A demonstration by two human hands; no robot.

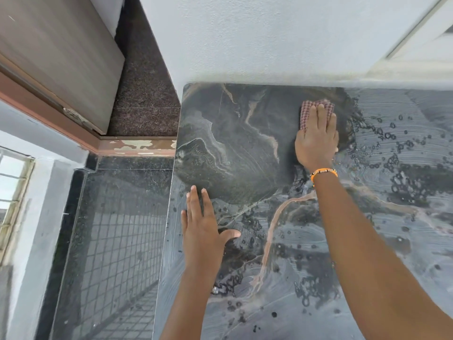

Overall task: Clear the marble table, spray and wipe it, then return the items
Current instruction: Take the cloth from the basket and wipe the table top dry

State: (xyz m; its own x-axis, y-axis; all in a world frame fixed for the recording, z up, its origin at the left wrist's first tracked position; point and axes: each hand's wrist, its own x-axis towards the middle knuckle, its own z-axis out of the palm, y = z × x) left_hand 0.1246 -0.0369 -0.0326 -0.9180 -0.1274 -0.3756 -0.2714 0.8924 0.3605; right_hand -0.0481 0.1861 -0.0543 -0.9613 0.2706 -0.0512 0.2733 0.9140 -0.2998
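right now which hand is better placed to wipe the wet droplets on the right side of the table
The right hand: it already presses the checked cloth beside those droplets. The left hand rests flat near the marble table's left edge, holding nothing.

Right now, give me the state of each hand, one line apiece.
Left hand: open, fingers straight, flat on the marble table.
Right hand: open, fingers straight, pressing the checked cloth onto the table.

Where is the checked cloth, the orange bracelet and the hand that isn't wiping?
checked cloth [309, 107]: head view, bare upper left corner.
orange bracelet [323, 172]: head view, band across the wrist.
left hand [203, 229]: head view, back of the hand.
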